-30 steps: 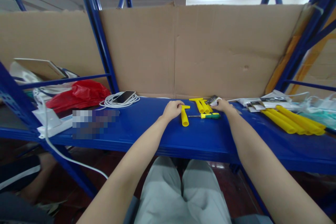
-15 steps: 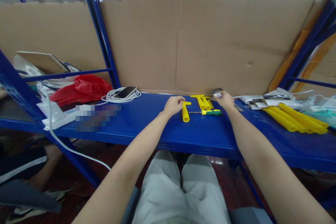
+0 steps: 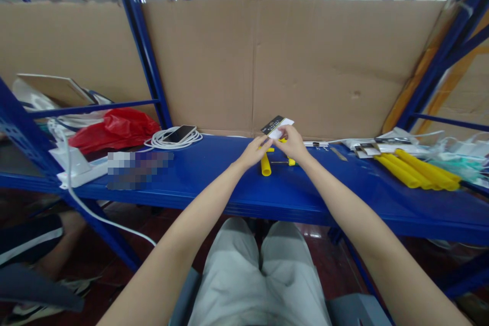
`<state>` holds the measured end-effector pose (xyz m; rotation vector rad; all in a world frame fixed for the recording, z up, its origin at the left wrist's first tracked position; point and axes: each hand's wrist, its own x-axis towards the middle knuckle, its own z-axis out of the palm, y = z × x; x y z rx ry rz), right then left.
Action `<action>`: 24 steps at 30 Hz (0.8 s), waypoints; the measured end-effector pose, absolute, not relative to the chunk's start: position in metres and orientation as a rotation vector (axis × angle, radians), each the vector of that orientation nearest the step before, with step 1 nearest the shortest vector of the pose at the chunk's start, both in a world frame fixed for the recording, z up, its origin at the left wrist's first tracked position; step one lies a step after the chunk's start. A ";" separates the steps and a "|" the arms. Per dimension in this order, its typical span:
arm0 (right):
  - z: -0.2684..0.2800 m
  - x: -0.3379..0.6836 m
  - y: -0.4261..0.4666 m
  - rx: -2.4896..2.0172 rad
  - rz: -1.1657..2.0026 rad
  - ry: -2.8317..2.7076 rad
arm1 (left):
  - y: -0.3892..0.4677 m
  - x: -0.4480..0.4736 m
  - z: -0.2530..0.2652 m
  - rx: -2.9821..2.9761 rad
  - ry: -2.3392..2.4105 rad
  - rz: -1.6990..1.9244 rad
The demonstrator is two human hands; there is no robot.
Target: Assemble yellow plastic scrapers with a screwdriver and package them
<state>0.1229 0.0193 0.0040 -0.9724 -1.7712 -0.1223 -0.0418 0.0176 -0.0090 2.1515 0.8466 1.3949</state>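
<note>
A flat black-and-white printed packet is held tilted above the shelf top. My right hand is closed on its right side. At its lower left corner, the fingers of my left hand are pinched together on it. Below the hands lies a yellow T-shaped plastic tube. A screwdriver lies beside that tube, its handle mostly hidden by my right hand and wrist. More yellow plastic shows in part behind the right fingers.
Several yellow tubes and flat packets lie to the right. A thin metal strip is nearer. At left are a phone on a coiled white cable, a red bag and a power strip. Cardboard stands behind.
My right hand has lifted the packet from the shelf's back and brought it left to my left hand. The screwdriver handle and other yellow pieces are now mostly covered.
</note>
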 end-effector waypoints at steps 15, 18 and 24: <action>0.002 0.113 0.008 -1.025 -0.118 -1.812 | 0.027 -0.058 0.007 1.106 0.870 1.570; 0.004 0.124 0.014 -1.121 -0.018 -1.654 | 0.022 -0.058 0.011 1.047 0.857 1.539; 0.007 0.128 0.013 -1.016 0.521 -1.675 | 0.014 -0.053 0.012 1.097 0.848 1.452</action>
